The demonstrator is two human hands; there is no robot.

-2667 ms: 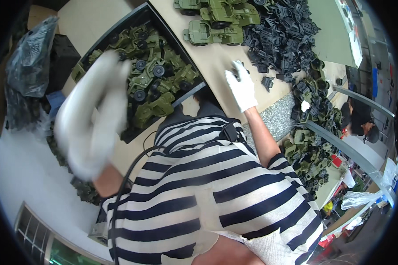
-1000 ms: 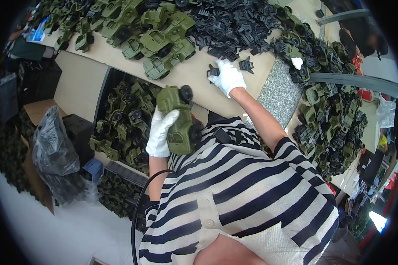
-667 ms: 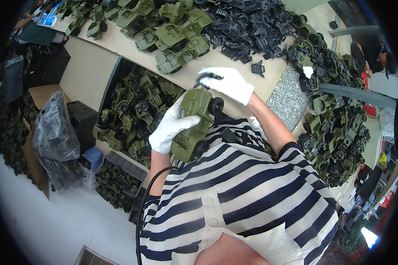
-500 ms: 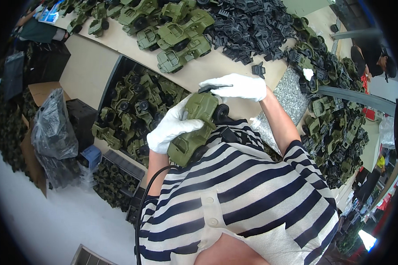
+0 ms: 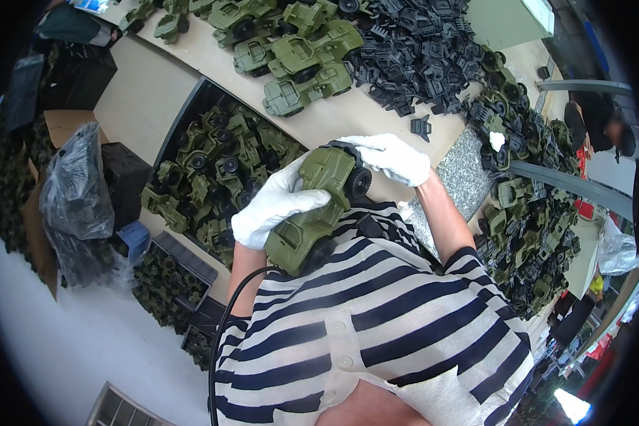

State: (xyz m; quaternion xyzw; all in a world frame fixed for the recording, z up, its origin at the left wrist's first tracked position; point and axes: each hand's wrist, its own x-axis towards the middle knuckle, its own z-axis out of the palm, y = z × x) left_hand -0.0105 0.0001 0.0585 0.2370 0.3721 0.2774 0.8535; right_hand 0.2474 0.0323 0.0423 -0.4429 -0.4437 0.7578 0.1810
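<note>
Head: jeep (image 5: 325, 172) in left grip (image 5: 268, 209)

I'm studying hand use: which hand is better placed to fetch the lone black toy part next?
Probably the right hand: it is nearer the lone black toy part, though at the upper end of the green toy jeep. The left hand, farther away, grips the jeep.

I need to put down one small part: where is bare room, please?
Bare beige tabletop lies between the green toy vehicles and the right hand. The speckled grey patch, between that hand and the vehicle heap at right, looks free too. Crowded: that heap, the tray and the black parts heap.
</note>
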